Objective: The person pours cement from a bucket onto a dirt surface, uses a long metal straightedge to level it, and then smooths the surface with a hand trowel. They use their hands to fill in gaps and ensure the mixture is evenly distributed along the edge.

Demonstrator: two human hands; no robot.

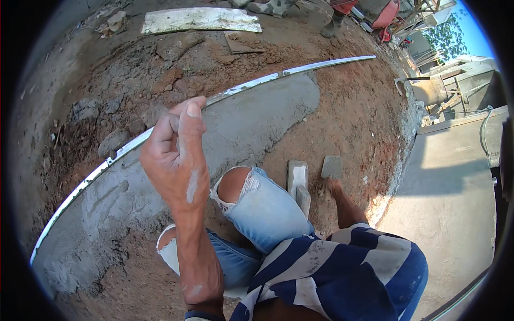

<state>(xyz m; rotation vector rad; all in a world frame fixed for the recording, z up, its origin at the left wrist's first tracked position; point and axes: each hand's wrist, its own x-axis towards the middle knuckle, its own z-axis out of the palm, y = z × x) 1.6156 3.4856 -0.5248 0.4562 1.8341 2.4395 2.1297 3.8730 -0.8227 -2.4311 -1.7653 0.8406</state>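
My left hand (175, 155), smeared with grey cement, is closed above the long white-and-grey edging strip (251, 83). Thumb and curled fingers press together; whatever lies between them is hidden. Wet grey mortar (249, 120) spreads along the near side of the strip, smoother toward the right and rough at the left. Low on the right, my right hand (334, 187) is closed at the lower end of a small cement-coated trowel (332, 167); its handle is hidden. Just left of the trowel, a narrow grey-and-white board (297, 175) lies on the soil with a grey block (303, 200) against it.
My knees in torn jeans (262, 206) are bent beside the mortar. Beyond the strip lie soil clods (115, 142) and a whitish plank (201, 20). A person's boot (332, 27) and a red wheelbarrow (386, 15) are at the back. A concrete slab (444, 214) borders the right.
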